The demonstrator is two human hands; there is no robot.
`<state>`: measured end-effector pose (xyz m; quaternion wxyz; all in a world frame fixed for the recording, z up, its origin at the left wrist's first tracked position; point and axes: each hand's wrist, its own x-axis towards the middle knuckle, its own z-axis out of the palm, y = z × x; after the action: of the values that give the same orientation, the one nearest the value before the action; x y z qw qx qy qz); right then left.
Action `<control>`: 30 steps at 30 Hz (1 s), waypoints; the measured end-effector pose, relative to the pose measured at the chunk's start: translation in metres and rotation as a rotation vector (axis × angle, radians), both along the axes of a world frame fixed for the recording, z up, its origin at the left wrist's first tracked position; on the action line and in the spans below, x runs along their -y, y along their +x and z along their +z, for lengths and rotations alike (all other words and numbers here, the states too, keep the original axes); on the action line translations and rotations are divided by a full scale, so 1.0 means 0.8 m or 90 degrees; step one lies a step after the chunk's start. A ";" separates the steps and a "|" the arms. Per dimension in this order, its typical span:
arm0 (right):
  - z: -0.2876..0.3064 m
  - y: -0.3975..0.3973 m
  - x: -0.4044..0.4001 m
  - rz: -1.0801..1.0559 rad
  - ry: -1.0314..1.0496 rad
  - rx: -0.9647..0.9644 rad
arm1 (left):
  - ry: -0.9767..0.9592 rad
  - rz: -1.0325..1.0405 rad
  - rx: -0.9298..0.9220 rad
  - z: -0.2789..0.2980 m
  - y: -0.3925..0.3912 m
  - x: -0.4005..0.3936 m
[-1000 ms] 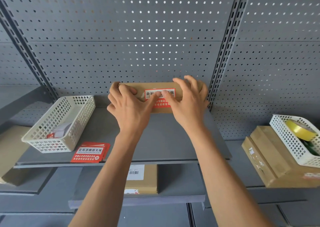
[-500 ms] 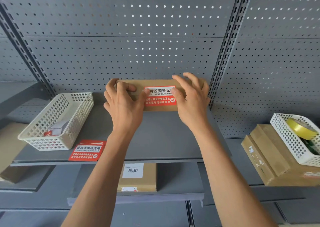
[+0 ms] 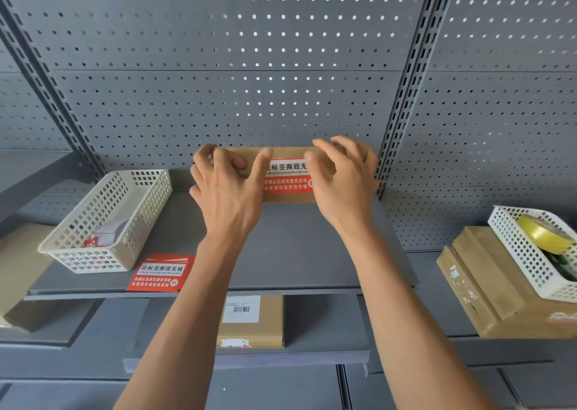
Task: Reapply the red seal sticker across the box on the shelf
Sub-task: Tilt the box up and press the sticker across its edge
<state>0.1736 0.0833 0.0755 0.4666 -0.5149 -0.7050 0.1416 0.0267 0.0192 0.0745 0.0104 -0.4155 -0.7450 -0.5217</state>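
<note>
1. The red seal sticker is stuck over the front and top edge of the brown cardboard box; "CIBIAOQIANSIHUIWUXI" and white Chinese characters can be read on it.
2. The box is placed at the back of the grey shelf, against the pegboard.
3. The sticker's left end is pressed by the left hand, fingers curled over the box.
4. Its right end is covered by the right hand, likewise curled on the box.
5. A matching red sticker sheet is seen beside a white basket.
</note>
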 end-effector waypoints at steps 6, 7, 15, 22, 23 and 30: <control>0.003 -0.026 0.004 -0.137 0.026 0.079 | 0.013 0.082 -0.043 -0.003 0.015 -0.013; 0.002 -0.027 0.003 -0.145 0.033 0.084 | 0.016 0.087 -0.044 -0.003 0.015 -0.015; 0.000 -0.019 -0.001 -0.111 0.036 0.065 | 0.024 0.094 -0.043 -0.008 0.010 -0.018; -0.001 -0.011 -0.003 -0.064 0.034 0.008 | 0.033 0.061 -0.021 -0.009 0.003 -0.014; -0.001 -0.010 -0.004 -0.058 0.034 0.005 | 0.033 0.058 -0.015 -0.008 0.002 -0.014; 0.002 0.001 -0.008 0.007 0.015 0.012 | 0.019 0.015 -0.002 -0.004 -0.006 -0.009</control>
<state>0.1740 0.0895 0.0773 0.4652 -0.5068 -0.7137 0.1315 0.0222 0.0264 0.0712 0.0237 -0.4070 -0.7421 -0.5320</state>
